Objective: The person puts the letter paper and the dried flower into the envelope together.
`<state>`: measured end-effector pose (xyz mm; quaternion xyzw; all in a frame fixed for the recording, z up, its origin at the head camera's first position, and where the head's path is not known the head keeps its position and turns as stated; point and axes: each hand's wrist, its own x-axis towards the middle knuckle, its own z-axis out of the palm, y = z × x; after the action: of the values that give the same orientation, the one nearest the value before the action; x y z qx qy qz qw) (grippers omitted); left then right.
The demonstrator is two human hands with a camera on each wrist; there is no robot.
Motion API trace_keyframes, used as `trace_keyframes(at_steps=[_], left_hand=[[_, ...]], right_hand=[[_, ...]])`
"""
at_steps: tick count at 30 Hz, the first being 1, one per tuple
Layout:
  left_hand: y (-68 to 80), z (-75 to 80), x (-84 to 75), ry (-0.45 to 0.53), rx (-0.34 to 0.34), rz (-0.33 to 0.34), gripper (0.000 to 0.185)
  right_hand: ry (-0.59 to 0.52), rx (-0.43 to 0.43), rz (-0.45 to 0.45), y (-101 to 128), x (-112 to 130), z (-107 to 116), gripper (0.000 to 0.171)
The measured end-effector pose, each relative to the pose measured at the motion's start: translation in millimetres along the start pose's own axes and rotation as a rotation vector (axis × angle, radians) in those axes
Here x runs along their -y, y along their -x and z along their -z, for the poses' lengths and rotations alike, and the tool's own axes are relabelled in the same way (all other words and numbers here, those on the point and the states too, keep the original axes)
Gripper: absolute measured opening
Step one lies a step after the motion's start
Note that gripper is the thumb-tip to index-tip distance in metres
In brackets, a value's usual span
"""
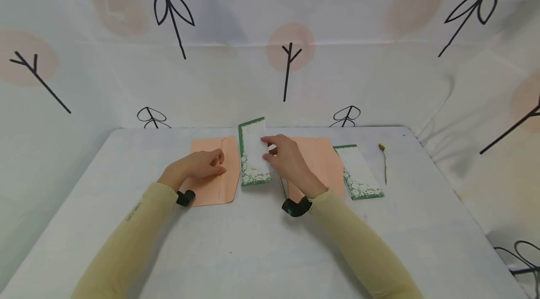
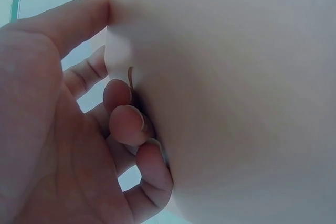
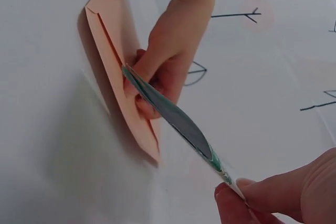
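Work looks only partway along, I'd judge; the right hand (image 1: 288, 156) has fingers pinching a card (image 1: 253, 153) between the left envelope (image 1: 211, 191) and right envelope (image 1: 325, 163), outside both; the left hand's (image 1: 200, 165) curled fingers grip the left envelope; the second card (image 1: 362, 172) lies right, unheld; the pinched one is white, green-edged, flowery, bowed.

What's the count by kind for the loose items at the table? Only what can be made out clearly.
Peach envelopes: 2
Green-edged floral cards: 2 (one held by the right hand)
Yellow flower on a stem: 1
Total: 5
Anything fully hidden under the envelopes can't be counted.
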<state>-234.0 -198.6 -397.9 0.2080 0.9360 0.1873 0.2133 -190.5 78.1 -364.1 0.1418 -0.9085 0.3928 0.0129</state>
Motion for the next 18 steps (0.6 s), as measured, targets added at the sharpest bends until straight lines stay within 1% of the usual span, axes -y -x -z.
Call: trace_keyframes(at_steps=[5,12,18], left_hand=[[1.8,2.1,-2.8,0.017,0.007,0.009,0.027],[-0.7,3.2,-3.8,-0.014,0.025,0.018,0.027],[-0.5,3.4,-3.9,-0.026,0.034,0.026,0.027]], right_hand=[[-0.015,-0.01,0.001,-2,4,-13,0.047],[-0.037,-0.026,-0.011,-2,7,-30,0.036],[-0.02,0.0,-0.022,-3,9,-44,0.035]])
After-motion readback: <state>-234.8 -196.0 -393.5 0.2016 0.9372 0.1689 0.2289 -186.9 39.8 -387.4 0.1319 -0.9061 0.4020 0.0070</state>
